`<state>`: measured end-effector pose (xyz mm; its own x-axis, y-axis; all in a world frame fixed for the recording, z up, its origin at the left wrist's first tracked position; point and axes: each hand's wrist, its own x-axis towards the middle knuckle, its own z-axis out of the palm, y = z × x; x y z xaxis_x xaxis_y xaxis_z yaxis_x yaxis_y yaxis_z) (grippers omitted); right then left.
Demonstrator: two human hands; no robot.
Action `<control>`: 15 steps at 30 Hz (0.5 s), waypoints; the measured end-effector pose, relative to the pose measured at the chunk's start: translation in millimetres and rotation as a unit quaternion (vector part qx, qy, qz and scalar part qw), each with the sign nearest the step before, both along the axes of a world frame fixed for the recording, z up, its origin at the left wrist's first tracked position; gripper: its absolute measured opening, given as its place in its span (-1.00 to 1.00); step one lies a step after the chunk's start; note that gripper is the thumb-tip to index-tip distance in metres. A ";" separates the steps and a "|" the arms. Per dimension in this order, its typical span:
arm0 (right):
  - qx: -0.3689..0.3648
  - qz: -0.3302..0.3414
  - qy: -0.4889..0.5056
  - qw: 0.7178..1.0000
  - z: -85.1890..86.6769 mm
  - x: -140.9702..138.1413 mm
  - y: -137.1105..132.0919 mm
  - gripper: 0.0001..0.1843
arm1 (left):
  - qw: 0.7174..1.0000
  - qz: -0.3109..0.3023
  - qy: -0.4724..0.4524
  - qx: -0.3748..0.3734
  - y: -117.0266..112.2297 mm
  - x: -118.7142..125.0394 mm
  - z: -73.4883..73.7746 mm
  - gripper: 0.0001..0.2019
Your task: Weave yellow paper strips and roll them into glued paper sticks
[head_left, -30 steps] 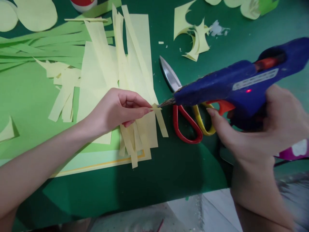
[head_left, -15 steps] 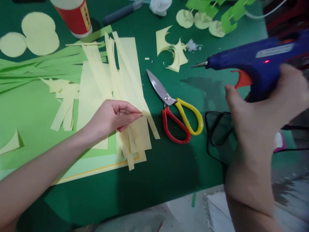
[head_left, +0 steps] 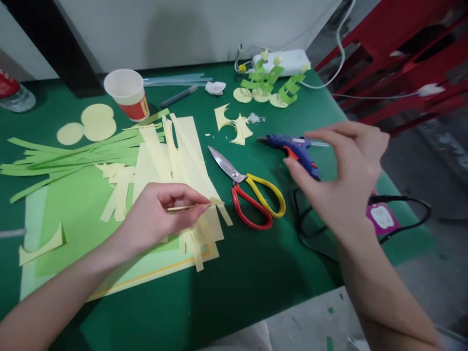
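Observation:
My left hand [head_left: 164, 209] pinches a thin wooden stick [head_left: 179, 208] above the yellow paper strips [head_left: 190, 170]; a small bit of yellow paper sits at the stick's tip. My right hand [head_left: 340, 170] is empty, thumb and fingers apart, just in front of the blue hot glue gun [head_left: 287, 142]. The glue gun rests on the green table, nozzle toward the left, with its red trigger facing me. Between my hands lie scissors [head_left: 237, 176] with one red and one yellow handle.
Green paper strips [head_left: 80, 156] and yellow paper circles [head_left: 98, 122] lie on the left, near a paper cup [head_left: 127, 95]. Small paper plants [head_left: 263, 85] stand at the back before a white power strip [head_left: 288, 61]. A black cable [head_left: 303, 229] loops at right.
My right hand has let go of the glue gun, which now lies on the table. The view has tilted up, bringing the wall and power strip in. My left hand still pinches the stick.

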<state>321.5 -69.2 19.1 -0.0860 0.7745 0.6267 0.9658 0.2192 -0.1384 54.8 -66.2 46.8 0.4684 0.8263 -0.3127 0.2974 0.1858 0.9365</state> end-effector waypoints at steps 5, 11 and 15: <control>-0.033 0.275 0.040 0.960 52.5 -56.1 -22.2 -0.77 | 0.995 -0.005 0.039 0.096 -10.2 -7.3 27.0 -0.88; -0.155 0.364 0.080 0.915 61.6 -77.3 -15.2 -0.84 | 0.987 -0.003 0.036 0.155 -17.1 -11.4 36.9 -0.85; -0.205 0.392 0.122 0.889 61.8 -83.4 -14.5 -0.88 | 0.981 -0.014 0.027 0.192 -20.9 -13.5 32.4 -0.83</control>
